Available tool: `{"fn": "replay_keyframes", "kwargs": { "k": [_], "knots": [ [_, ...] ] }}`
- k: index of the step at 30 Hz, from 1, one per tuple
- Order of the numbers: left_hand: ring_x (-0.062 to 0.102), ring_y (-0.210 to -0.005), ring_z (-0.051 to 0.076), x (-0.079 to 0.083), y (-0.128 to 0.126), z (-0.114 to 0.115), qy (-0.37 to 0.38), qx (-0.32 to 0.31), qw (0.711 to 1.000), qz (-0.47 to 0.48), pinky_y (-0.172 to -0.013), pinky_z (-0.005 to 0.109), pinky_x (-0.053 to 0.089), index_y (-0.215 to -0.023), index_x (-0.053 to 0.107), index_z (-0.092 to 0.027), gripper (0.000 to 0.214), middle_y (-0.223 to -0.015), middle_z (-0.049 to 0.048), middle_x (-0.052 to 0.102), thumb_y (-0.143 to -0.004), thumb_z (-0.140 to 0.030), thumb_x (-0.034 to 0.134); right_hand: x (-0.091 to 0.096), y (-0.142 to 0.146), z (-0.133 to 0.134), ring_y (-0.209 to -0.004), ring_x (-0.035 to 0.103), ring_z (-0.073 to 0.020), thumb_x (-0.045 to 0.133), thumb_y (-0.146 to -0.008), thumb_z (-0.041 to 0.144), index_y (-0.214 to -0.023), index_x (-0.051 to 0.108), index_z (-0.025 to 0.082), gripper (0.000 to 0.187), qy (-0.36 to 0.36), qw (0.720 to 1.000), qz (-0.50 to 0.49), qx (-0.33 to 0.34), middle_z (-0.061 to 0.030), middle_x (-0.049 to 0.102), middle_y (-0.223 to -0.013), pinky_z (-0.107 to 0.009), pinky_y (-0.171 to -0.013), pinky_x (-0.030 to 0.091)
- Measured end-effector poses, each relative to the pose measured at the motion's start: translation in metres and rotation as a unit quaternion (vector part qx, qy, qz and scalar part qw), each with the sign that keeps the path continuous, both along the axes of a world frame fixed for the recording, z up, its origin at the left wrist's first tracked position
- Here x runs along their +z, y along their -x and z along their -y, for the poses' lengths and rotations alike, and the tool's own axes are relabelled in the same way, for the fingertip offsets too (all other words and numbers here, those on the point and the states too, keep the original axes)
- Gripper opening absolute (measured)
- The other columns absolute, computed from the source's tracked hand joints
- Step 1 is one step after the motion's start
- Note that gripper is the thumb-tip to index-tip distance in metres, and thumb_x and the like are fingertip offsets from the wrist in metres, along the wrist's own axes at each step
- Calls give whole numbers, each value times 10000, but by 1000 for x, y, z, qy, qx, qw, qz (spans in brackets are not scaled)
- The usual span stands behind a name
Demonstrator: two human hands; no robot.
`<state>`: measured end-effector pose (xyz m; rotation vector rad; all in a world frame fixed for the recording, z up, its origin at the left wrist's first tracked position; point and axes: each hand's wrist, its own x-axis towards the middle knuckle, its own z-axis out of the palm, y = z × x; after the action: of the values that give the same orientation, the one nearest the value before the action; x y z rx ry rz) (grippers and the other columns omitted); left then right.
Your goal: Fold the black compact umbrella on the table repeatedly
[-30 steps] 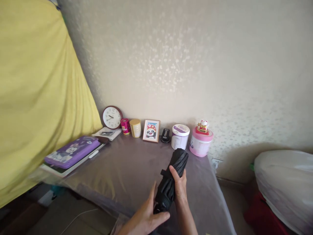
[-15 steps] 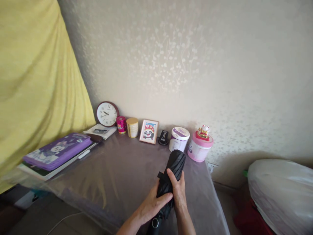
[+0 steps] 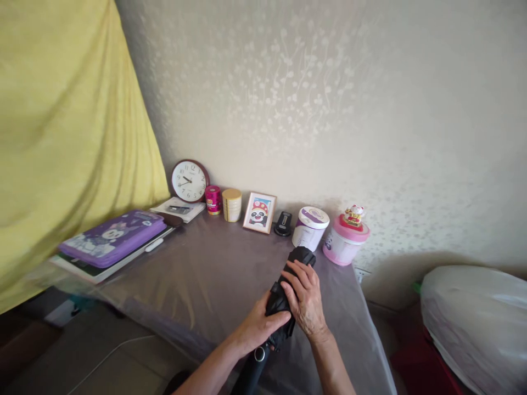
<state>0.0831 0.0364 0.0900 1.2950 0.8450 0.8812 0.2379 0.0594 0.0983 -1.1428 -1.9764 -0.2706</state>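
Note:
A folded black umbrella point(image 3: 282, 300) lies slantwise between my hands above the near part of the table, its handle toward me at the bottom. My left hand point(image 3: 260, 326) wraps its lower folds, with the thumb across the top. Higher up, my right hand point(image 3: 304, 299) curls over the canopy with its fingers on the upper side. A round silver button shows on the handle just below the folds. The umbrella's far tip points at a white and purple tub point(image 3: 311, 227).
Along the wall stand a clock point(image 3: 190, 181), a pink can point(image 3: 213, 200), a yellow-lidded container point(image 3: 231, 206), a panda picture frame point(image 3: 259, 213), a black stand point(image 3: 283, 224) and a pink tub point(image 3: 346, 240) bearing a cat figurine. A purple case point(image 3: 113, 238) lies on the left.
My right hand has shifted from the umbrella's right side to over its top, fingers now laid across the folds. My left hand keeps its hold. The view has turned slightly left.

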Motion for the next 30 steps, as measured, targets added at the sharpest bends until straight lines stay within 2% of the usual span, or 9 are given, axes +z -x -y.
{"fn": "replay_keyframes", "kwargs": {
  "k": [3,7,14,17,19,22,24,26,30],
  "knots": [
    [542,-898,193,2,5,0,-10,-8,1000,7,-803,298,430,-1022,559,-158,298,-926,8,594,-745,-260,598,5,3,4,-1102,533,-225,515,-898,233,-1013,644,223,174,-2,997,38,64,-62,663,-1063,-455,-966,393],
    [546,-833,166,1,13,1,15,-10,1000,22,-733,263,445,-1002,558,-161,285,-871,-7,575,-748,-282,606,8,11,8,-1064,555,-217,517,-892,213,-981,643,217,154,16,992,16,124,-66,671,-1018,-422,-920,447],
    [511,-476,111,-5,26,3,123,-17,992,0,-395,215,438,-1089,510,-198,379,-648,-46,531,-750,-348,588,11,15,18,-833,612,-175,517,-891,234,-860,627,208,117,95,983,-114,108,-53,664,-893,-323,-777,483],
    [512,-442,114,-7,32,1,135,-12,991,0,-363,222,449,-1084,509,-195,386,-619,-41,545,-752,-375,589,9,12,28,-592,584,-134,526,-888,304,-775,608,203,171,179,954,-227,83,5,608,-649,-240,-582,472],
    [527,-442,118,-8,36,0,137,-9,990,3,-357,219,453,-1081,511,-196,388,-619,-36,555,-751,-383,592,8,11,34,-555,588,-133,530,-883,341,-779,614,205,191,234,920,-303,87,20,591,-588,-235,-575,482],
    [552,-445,129,-11,39,0,144,-8,990,8,-348,220,457,-1089,507,-200,400,-621,-36,561,-749,-393,592,11,13,41,-747,663,-179,550,-868,349,-933,639,221,170,285,874,-367,141,-26,663,-812,-296,-732,521],
    [562,-443,135,-13,41,1,146,-6,989,10,-345,223,460,-1090,507,-200,410,-618,-35,563,-745,-403,597,14,15,44,-823,664,-192,580,-849,326,-991,640,244,174,293,861,-375,178,-38,646,-928,-316,-777,521],
    [565,-442,138,-15,44,0,148,-3,989,11,-343,224,460,-1072,511,-193,413,-614,-29,568,-740,-422,601,17,16,48,-793,656,-178,600,-837,291,-938,658,250,123,290,865,-359,197,-30,633,-902,-294,-748,521],
    [574,-454,142,-15,51,-4,146,6,989,13,-354,226,464,-1069,507,-190,453,-621,-19,579,-734,-479,604,18,13,58,-702,625,-149,589,-848,246,-840,671,252,82,280,890,-310,184,-4,646,-744,-247,-692,490]
  ]
}}
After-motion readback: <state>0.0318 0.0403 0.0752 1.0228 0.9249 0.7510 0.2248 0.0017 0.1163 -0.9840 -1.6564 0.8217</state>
